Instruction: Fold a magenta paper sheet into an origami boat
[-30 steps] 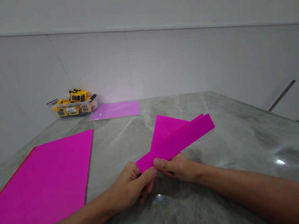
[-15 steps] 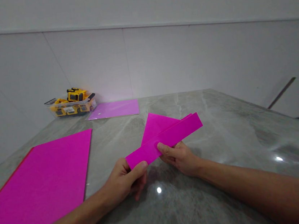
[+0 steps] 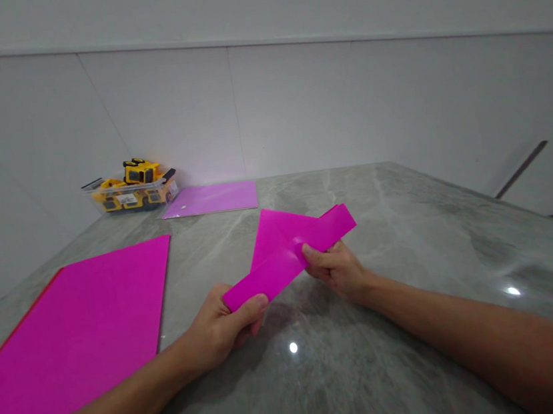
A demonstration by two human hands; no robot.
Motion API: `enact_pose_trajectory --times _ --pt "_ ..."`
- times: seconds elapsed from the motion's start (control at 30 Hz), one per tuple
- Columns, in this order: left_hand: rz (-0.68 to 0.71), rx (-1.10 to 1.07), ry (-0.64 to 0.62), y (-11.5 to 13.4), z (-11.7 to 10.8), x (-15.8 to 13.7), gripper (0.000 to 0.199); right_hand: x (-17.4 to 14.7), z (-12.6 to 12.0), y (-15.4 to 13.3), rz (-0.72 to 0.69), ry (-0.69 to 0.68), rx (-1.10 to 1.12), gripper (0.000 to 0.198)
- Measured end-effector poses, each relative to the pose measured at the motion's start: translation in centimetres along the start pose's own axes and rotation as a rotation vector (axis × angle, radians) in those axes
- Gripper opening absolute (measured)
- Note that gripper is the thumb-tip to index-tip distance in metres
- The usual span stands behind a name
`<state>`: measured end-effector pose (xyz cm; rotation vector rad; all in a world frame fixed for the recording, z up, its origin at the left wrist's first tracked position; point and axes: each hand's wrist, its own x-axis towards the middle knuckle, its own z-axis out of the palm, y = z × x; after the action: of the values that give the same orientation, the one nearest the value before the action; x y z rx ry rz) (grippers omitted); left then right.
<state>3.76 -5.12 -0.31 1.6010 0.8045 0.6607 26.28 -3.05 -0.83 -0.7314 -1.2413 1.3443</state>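
Note:
A folded sheet of bright pink paper (image 3: 284,265) is held in the air above the table by both hands. Its long flat band slants up to the right, and a pointed flap rises behind it. My left hand (image 3: 228,324) pinches the band's lower left end, thumb on top and fingers beneath. My right hand (image 3: 337,268) grips its lower edge right of the middle, with the thumb pressing on the face and the fingers partly hidden behind. The paper bulges slightly by that thumb.
Large pink sheets (image 3: 84,324) with a red edge lie at left. Toward the wall stand a clear plastic box (image 3: 129,199) of yellow toy trucks (image 3: 141,173) and a flat lilac packet (image 3: 215,198). The table (image 3: 437,247) is grey marble.
The pink paper has shifted slightly left and up. My right hand has slid a little along the band to the right, while my left hand keeps hold of its end.

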Motion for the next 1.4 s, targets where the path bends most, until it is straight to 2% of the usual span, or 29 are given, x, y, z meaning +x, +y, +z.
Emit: enact_pose_trajectory --times 0.17,0.3,0.37,0.43,0.5,0.53,0.63,0.67,0.73,0.8,0.87,0.93,1.0,1.1,1.17,1.27,1.4 --pt "0.03 0.043 0.036 0.1 -0.4 0.1 0.05 1.9 -3.1 -0.8 -0.064 0.124 0.046 0.062" --pt "0.07 0.047 0.145 -0.2 -0.2 0.1 0.05 4.2 -7.1 -2.7 -0.128 0.251 0.115 0.065" --pt "0.067 -0.028 0.193 -0.4 0.1 0.1 0.05 4.6 -7.9 -3.2 -0.14 0.271 0.132 0.062" --pt "0.041 -0.127 0.222 -0.6 0.5 0.3 0.049 4.1 -7.1 -2.7 -0.131 0.25 0.14 0.058" --pt "0.015 -0.207 0.226 -0.8 0.8 0.5 0.048 3.0 -5.0 -1.5 -0.083 0.152 0.136 0.051" --pt "0.006 -0.244 0.222 -0.8 0.8 0.6 0.048 2.3 -3.6 -0.7 -0.044 -0.014 0.111 0.048" --pt "-0.028 -0.303 0.155 -0.7 0.9 0.8 0.049 0.7 -0.1 0.7 0.058 -0.259 0.012 0.036" --pt "-0.04 -0.28 0.115 -0.6 1.0 0.9 0.049 0.3 0.6 0.7 0.079 -0.357 -0.082 0.039" --pt "-0.062 -0.193 0.052 -0.4 1.1 1.1 0.051 0.1 1.3 0.4 0.051 -0.315 -0.216 0.044" --pt "-0.049 -0.134 0.084 0.0 1.3 1.4 0.044 0.1 1.3 -0.2 -0.018 -0.131 -0.312 0.045" --pt "0.02 -0.136 0.251 0.3 1.5 1.6 0.039 0.3 1.1 -0.6 -0.072 0.032 -0.361 0.041" --pt "0.121 -0.105 0.409 0.3 1.6 1.6 0.071 0.1 1.2 -0.7 -0.086 0.084 -0.423 0.035" --pt "0.218 -0.04 0.406 0.0 1.7 1.4 0.097 -0.3 1.6 -0.5 -0.078 0.015 -0.549 0.027" --pt "0.292 -0.025 0.206 -0.3 1.8 1.0 0.11 -1.2 2.9 -0.5 -0.111 -0.16 -0.764 0.018" --pt "0.306 -0.052 0.146 -0.4 1.9 0.8 0.112 -1.8 3.7 -0.8 -0.208 -0.197 -0.844 0.014" --pt "0.325 0.03 0.142 -0.1 1.9 0.7 0.113 -2.3 4.6 -1.7 -0.398 -0.169 -0.931 0.011" --pt "0.34 0.06 0.061 0.6 1.9 0.6 0.091 -2.5 4.6 -2.3 -0.48 -0.211 -0.9 0.017"
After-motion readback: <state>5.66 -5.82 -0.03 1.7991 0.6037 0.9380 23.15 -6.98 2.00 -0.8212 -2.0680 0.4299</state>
